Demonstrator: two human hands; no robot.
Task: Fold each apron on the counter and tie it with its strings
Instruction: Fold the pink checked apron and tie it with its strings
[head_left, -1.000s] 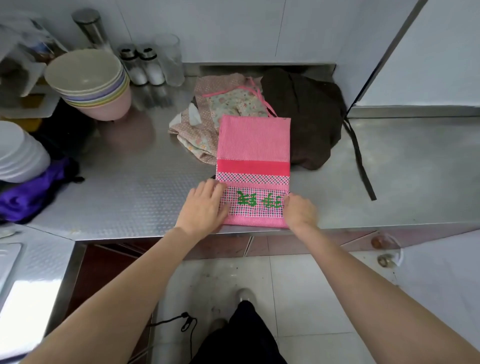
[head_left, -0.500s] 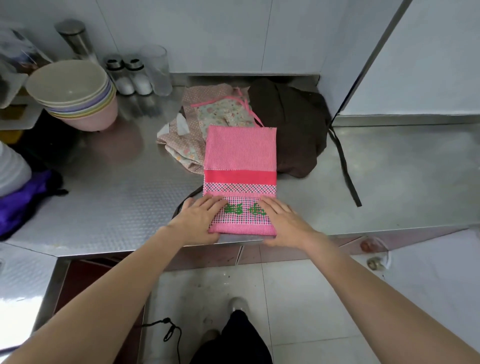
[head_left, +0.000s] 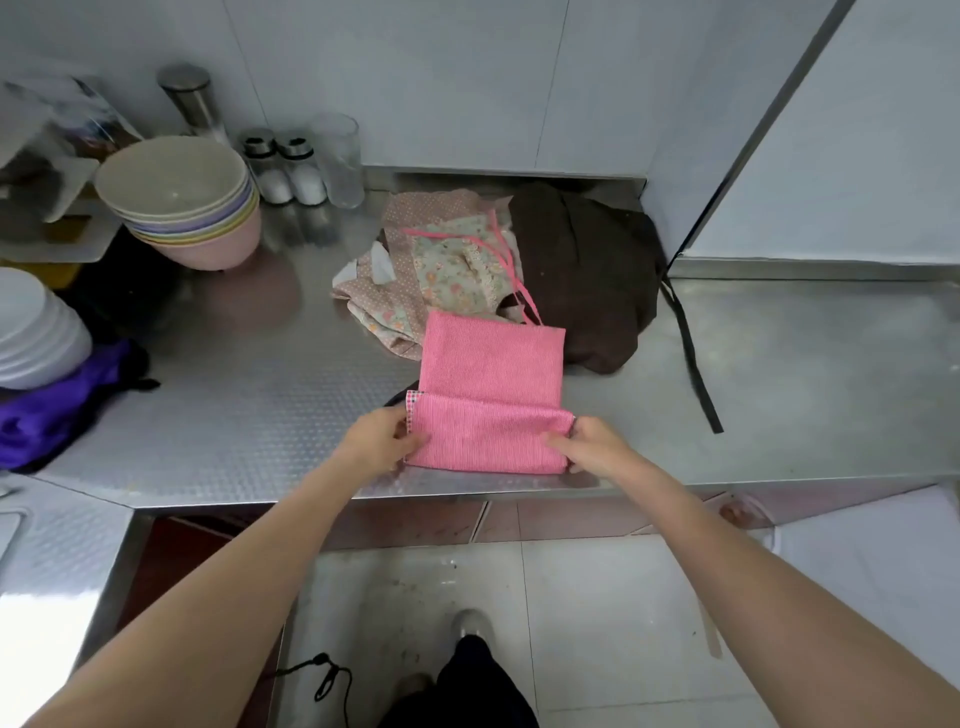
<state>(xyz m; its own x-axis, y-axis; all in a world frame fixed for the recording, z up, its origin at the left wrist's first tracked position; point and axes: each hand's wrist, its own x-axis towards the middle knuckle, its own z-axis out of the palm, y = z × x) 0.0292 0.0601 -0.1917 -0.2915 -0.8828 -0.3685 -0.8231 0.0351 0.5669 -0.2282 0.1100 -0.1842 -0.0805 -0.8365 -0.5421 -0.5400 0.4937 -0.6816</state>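
Left hand (head_left: 382, 441) pinches the left end of the pink apron's (head_left: 491, 384) near flap, thumb on top, other fingers tucked under the cloth. Right hand (head_left: 592, 447) pinches the right end the same way. Both grips sit at the near edge of the worktop (head_left: 249, 415), flap raised slightly off the layer below.

Key relation: the flap's long axis runs hand to hand, left-right, parallel to the worktop edge. The rest of the apron lies straight ahead of both hands, away from the body. So the fold or roll goes forward, both hands travelling together; neither is nearer, the spacing looks symmetric.

A bit of checked trim peeks out just beyond the left thumb, so the left corner looks slightly off-square. I'd align that before pressing down.

Beyond the apron's far edge: floral apron (head_left: 452, 260) ahead and slightly left, touching or overlapped by the pink one. Brown apron (head_left: 587, 270) ahead-right, its dark strap (head_left: 693, 358) trailing back toward the right hand's outer side, well apart from it.

Pink strings: a dark strip shows just ahead of the left hand, can't tell if it's one. Tie step not started; two aprons unfolded.
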